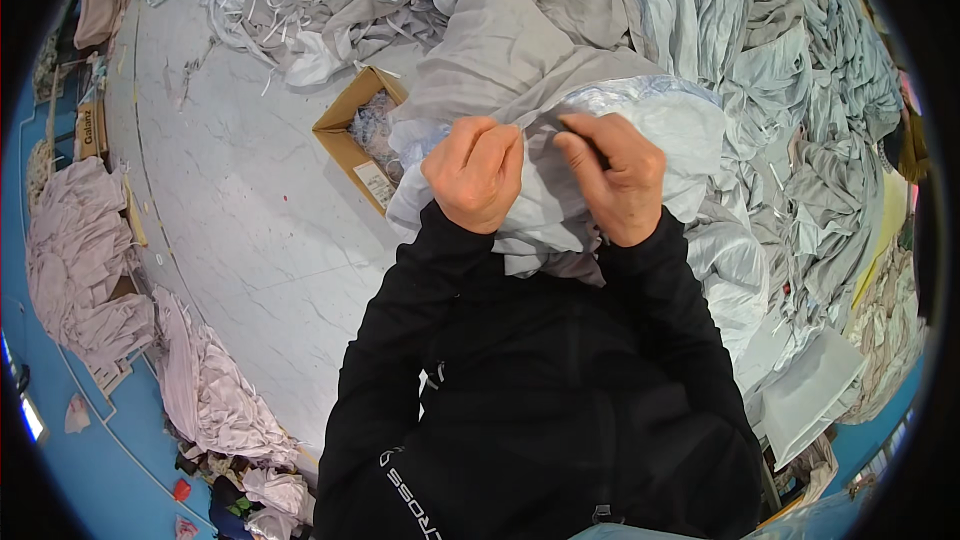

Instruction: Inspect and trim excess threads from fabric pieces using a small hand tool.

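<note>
A pile of grey cloth (490, 50) with pale bluish-white cloth (650, 120) lies in front of my body, and both hands are over it. My left hand (472, 175) is closed, its fingertips pinching the grey cloth near a fold. To its right, my right hand (618, 178) has thumb and forefinger curled toward each other in a pinch. What the right fingers hold, if anything, is too small to make out. The cloth hangs down between my wrists toward my waist.
An open cardboard box (345, 140) with clear, crinkled contents stands left of my left hand on the white marbled table (250, 210). Heaped grey and pale blue cloth (700, 10) fills the far side and right. Pinkish cloth bundles (85, 250) lie along the left over a blue floor (50, 390).
</note>
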The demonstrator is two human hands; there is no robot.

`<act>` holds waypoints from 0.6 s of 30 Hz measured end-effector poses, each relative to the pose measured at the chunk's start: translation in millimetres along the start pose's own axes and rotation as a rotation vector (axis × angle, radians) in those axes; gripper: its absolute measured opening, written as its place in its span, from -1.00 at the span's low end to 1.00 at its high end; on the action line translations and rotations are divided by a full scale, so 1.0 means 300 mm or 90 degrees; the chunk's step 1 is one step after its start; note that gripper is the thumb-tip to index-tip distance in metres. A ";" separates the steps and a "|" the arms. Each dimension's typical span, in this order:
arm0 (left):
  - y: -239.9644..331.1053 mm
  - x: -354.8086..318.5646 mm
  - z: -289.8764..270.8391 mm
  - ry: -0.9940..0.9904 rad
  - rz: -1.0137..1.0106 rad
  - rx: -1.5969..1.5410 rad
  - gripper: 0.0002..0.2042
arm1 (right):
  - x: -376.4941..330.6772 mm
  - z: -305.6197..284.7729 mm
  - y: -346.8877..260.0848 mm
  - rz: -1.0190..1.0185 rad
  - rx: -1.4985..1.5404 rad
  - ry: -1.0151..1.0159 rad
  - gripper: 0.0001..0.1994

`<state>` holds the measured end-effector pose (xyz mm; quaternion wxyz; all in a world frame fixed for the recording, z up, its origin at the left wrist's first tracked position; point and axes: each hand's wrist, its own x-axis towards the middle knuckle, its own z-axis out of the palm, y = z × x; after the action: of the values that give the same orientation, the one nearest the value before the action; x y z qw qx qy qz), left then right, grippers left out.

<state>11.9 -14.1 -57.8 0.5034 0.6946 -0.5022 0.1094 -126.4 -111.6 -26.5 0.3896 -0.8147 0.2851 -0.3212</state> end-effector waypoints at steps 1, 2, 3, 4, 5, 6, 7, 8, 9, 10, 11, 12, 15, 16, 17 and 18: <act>-0.001 -0.001 -0.002 0.001 0.008 0.004 -0.77 | 0.004 -0.001 0.009 0.004 0.022 0.036 -0.76; -0.002 -0.002 -0.005 0.002 0.015 0.009 -0.77 | 0.012 -0.003 0.007 0.004 0.023 0.034 -0.76; -0.006 -0.004 -0.008 0.003 0.014 0.010 -0.77 | 0.026 -0.010 0.000 0.040 0.041 0.016 -0.73; -0.013 -0.006 -0.010 0.001 0.024 0.002 -0.77 | 0.043 -0.018 -0.009 0.076 0.059 -0.002 -0.71; -0.016 -0.006 -0.010 0.000 0.036 -0.008 -0.78 | 0.069 -0.026 -0.026 0.083 0.080 -0.026 -0.66; -0.015 -0.005 -0.012 0.000 0.037 -0.009 -0.78 | 0.076 -0.023 -0.004 0.083 0.079 -0.026 -0.66; -0.014 -0.005 -0.015 -0.007 0.041 -0.016 -0.78 | 0.079 -0.018 0.034 0.043 0.035 -0.067 -0.67; -0.013 -0.004 -0.021 -0.013 0.045 -0.021 -0.77 | 0.081 -0.012 0.063 0.001 -0.007 -0.109 -0.67; -0.014 -0.001 -0.030 -0.013 0.045 -0.019 -0.77 | 0.076 -0.009 0.083 -0.014 -0.025 -0.074 -0.69; -0.016 0.004 -0.043 -0.039 0.055 -0.005 -0.77 | 0.064 -0.024 0.094 -0.015 -0.023 -0.074 -0.69; -0.021 0.004 -0.059 -0.065 0.064 0.010 -0.77 | 0.055 -0.039 0.081 -0.022 -0.036 -0.051 -0.71; -0.028 0.000 -0.078 -0.064 0.064 0.013 -0.77 | 0.043 -0.052 0.069 -0.029 -0.049 -0.028 -0.72; -0.068 -0.022 -0.126 -0.043 0.038 0.102 -0.79 | -0.003 -0.069 0.068 -0.046 -0.063 -0.003 -0.72; -0.081 -0.033 -0.135 -0.044 0.040 0.102 -0.79 | -0.019 -0.072 0.078 -0.044 -0.066 0.008 -0.73; -0.094 -0.048 -0.144 -0.024 0.034 0.122 -0.79 | -0.034 -0.074 0.093 -0.042 -0.063 0.008 -0.73; -0.103 -0.065 -0.151 -0.005 0.028 0.141 -0.79 | -0.050 -0.075 0.107 -0.036 -0.044 0.016 -0.74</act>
<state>43.6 33.6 -67.5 0.4190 0.7353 -0.5039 0.1728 -159.4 -128.3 -46.3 0.3482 -0.8315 0.2780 -0.3319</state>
